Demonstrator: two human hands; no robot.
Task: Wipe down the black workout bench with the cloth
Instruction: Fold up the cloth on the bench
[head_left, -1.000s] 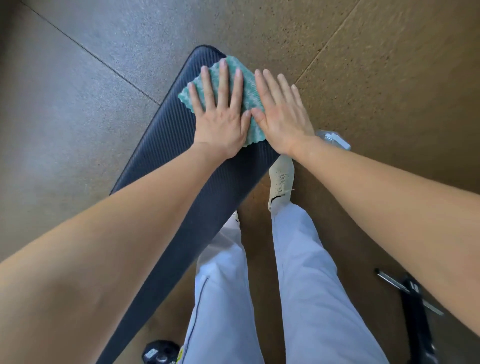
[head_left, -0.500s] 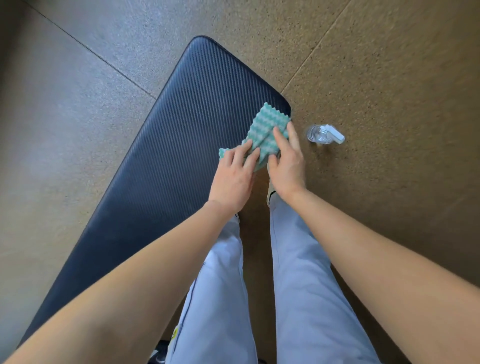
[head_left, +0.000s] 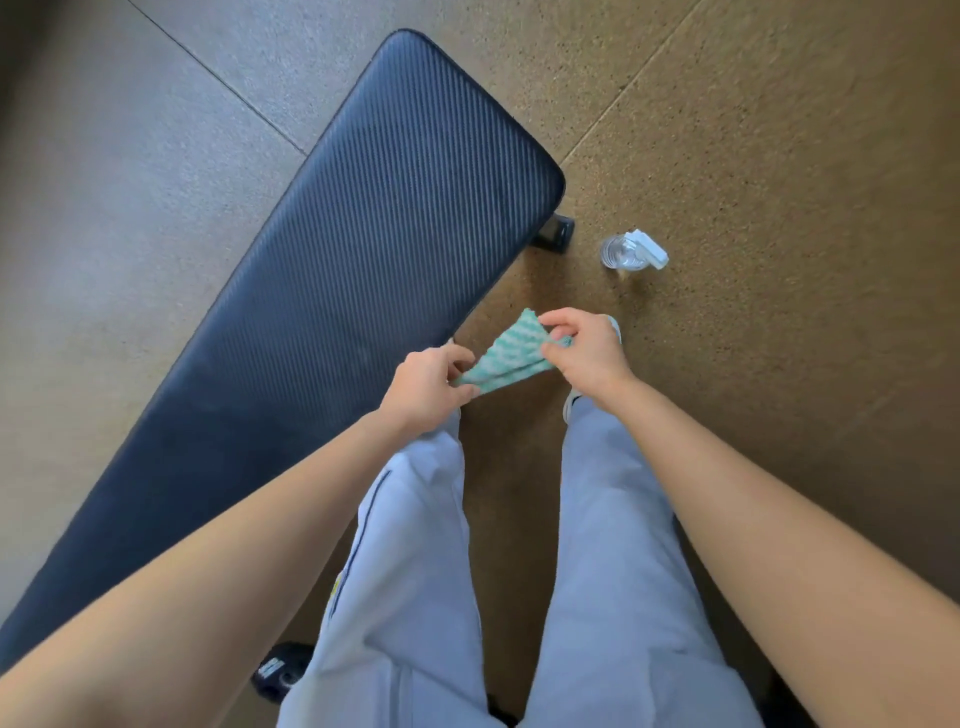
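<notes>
Pinching cloth (head_left: 511, 353) | left hand (head_left: 426, 389), right hand (head_left: 587, 353) | off bench (head_left: 332, 291)

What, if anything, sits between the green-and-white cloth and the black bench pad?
Nothing visible. The green-and-white wavy-patterned cloth is held between the left hand and right hand, just off the near edge of the black ribbed workout bench. The clear spray bottle stands on the floor, off to the right.

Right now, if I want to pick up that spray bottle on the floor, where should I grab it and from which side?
Grip the clear body of the spray bottle just under its white head, coming down from above. It seems to stand upright on the floor, right of the bench, with open floor around it. Both hands are full with the cloth, so free your right hand, the nearer one.
</notes>
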